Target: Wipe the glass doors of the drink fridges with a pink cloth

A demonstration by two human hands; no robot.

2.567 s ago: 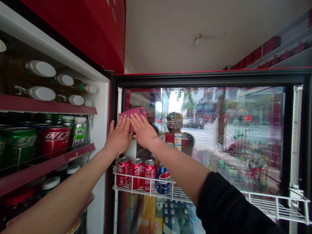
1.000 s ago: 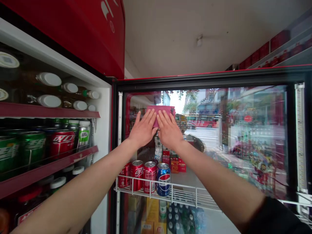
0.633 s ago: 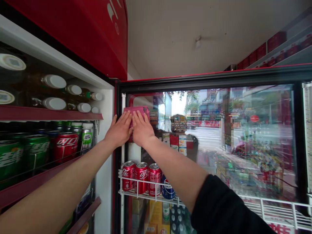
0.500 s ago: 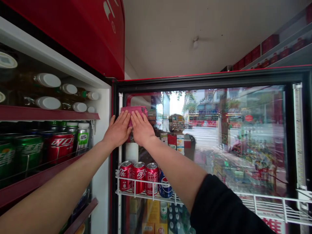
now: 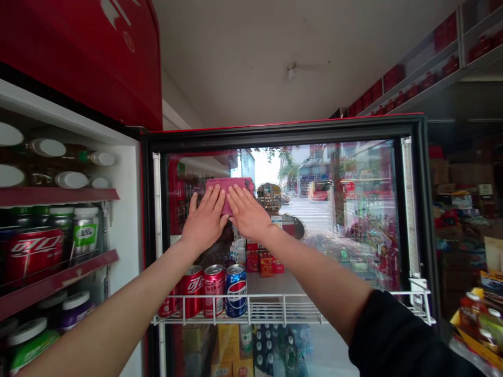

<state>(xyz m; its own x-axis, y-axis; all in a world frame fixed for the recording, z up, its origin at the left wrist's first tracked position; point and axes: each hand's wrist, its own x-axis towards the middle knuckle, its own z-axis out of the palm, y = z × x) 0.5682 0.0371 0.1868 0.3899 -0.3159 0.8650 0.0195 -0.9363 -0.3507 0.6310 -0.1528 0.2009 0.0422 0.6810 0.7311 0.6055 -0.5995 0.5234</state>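
A folded pink cloth (image 5: 227, 181) lies flat against the inner glass (image 5: 365, 220) of an opened fridge door. My left hand (image 5: 206, 213) presses on the cloth's left part, its fingers stretched out and the thumb sides of both hands close together. On the right part of the cloth, my right hand (image 5: 248, 210) also rests flat with extended fingers. Below the hands, a white wire door rack (image 5: 285, 309) holds red cola cans (image 5: 193, 290) and a blue Pepsi can (image 5: 236, 290).
To the left, fridge shelves (image 5: 58, 196) carry bottles with white caps and several cans. The black door frame (image 5: 416, 209) ends at the right, with bottles in a yellow box (image 5: 479, 324) beyond it. Red boxes (image 5: 393, 78) line a high shelf.
Both hands and the pink cloth have moved right across the glass, away from the hinge-side frame. My view has shifted right, showing more beyond the door's outer edge.
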